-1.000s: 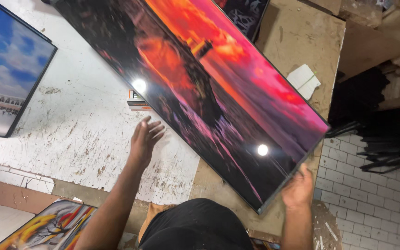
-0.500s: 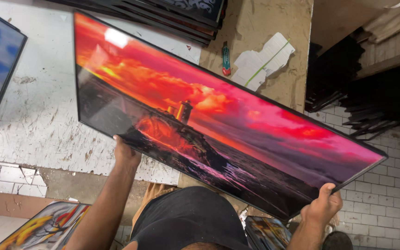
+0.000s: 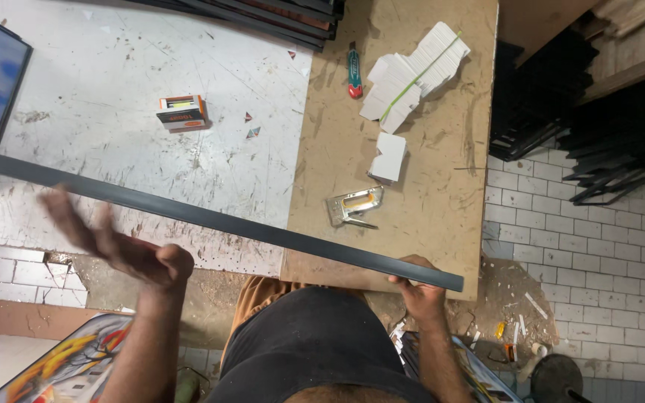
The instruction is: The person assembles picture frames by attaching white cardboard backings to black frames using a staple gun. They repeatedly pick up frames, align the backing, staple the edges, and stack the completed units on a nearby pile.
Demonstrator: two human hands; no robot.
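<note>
- Two hands carry the framed picture (image 3: 210, 216) edge-on above the table (image 3: 412, 179).
- Left hand (image 3: 113, 242) spread flat beneath it; right hand (image 3: 419, 287) clamps its corner.
- Probably stiff, broad, breakable: edges grip best.

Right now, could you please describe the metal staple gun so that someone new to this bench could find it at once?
Start at the brown board covering the right part of the workbench. The staple gun lies near its lower middle, just below a small stack of white cards and above the dark frame edge. It is the only shiny silver tool there, with a yellow insert.
</note>
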